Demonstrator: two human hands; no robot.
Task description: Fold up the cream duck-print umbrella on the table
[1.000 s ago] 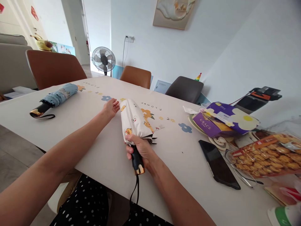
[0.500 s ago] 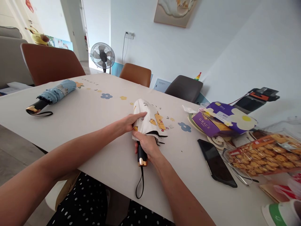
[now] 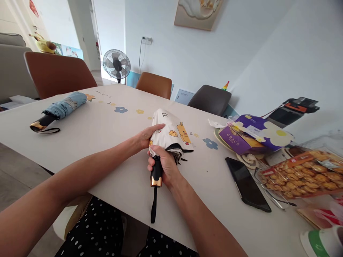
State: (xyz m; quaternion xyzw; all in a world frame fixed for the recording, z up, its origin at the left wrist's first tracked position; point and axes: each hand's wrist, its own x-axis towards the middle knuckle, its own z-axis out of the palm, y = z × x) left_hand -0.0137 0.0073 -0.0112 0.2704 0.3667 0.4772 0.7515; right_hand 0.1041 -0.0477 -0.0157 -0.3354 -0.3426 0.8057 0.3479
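Observation:
A folded white umbrella (image 3: pixel 171 125) with yellow duck prints is held over the near side of the table (image 3: pixel 107 142). My left hand (image 3: pixel 148 136) wraps the left side of its canopy, thumb lying across the fabric. Around the top of its black handle (image 3: pixel 156 171) closes my right hand (image 3: pixel 166 162), with the thumb pressed on the canopy's lower edge. The handle ends in a copper-coloured cap, and a black wrist strap (image 3: pixel 153 210) hangs from it. Loose black-edged folds stick out on the right. Part of the canopy is hidden under my fingers.
A blue folded umbrella (image 3: pixel 66 105) lies at the table's left. On the right are a phone (image 3: pixel 248 184), a purple box (image 3: pixel 252 135), glasses (image 3: pixel 272 194), a cookie package (image 3: pixel 305 175) and a white-green cup (image 3: pixel 321 242). Chairs (image 3: pixel 154 85) stand along the far edge.
The umbrella has turned slightly, its handle swinging a little to the left. Its black-edged folds are spread somewhat more on the right. The strap has twisted edge-on. Both hands keep their hold.

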